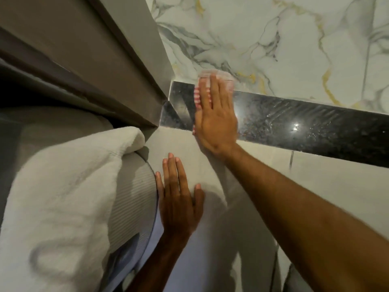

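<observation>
My right hand (214, 119) lies flat with straight fingers on a red-and-white striped cloth (196, 95), pressing it against a glossy black stone band (294, 123) that runs across the wall. Most of the cloth is hidden under the hand; its blurred top edge shows above the fingertips. My left hand (179, 199) rests flat, fingers straight, on the pale grey tile (263, 186) below the band and holds nothing.
A white marble wall with grey and gold veins (273, 39) rises above the black band. A grey door frame (105, 60) stands at the left. A white towel (63, 197) hangs over a ribbed grey surface (134, 197) beside my left hand.
</observation>
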{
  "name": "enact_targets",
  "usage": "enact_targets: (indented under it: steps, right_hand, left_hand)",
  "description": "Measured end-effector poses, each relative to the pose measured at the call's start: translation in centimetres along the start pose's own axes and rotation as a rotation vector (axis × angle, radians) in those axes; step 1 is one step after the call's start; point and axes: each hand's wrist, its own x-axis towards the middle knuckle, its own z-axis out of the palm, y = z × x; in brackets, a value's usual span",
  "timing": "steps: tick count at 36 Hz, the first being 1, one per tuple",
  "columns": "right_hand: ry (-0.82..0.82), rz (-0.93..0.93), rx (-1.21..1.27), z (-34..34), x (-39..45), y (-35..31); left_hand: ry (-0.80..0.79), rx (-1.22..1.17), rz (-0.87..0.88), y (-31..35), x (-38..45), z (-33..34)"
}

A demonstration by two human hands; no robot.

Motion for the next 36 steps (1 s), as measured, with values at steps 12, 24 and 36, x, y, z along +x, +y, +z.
enact_targets:
  steps: [12, 24, 36]
  right_hand:
    - [0.054, -0.11, -0.006, -0.7, -11.0, 6.7]
    - [0.027, -0.252, -0.006, 1.0, -10.0, 4.7]
    - [0.264, 0.405, -0.062, -2.5, -7.0, 11.0]
  left_hand:
    - [-0.039, 0.056, 0.11, 0.7, -1.3, 0.2]
    - [-0.044, 0.06, 0.155, 1.0, -1.3, 0.3]
    - [-0.024, 0.006, 0.39, 7.4, 1.2, 1.9]
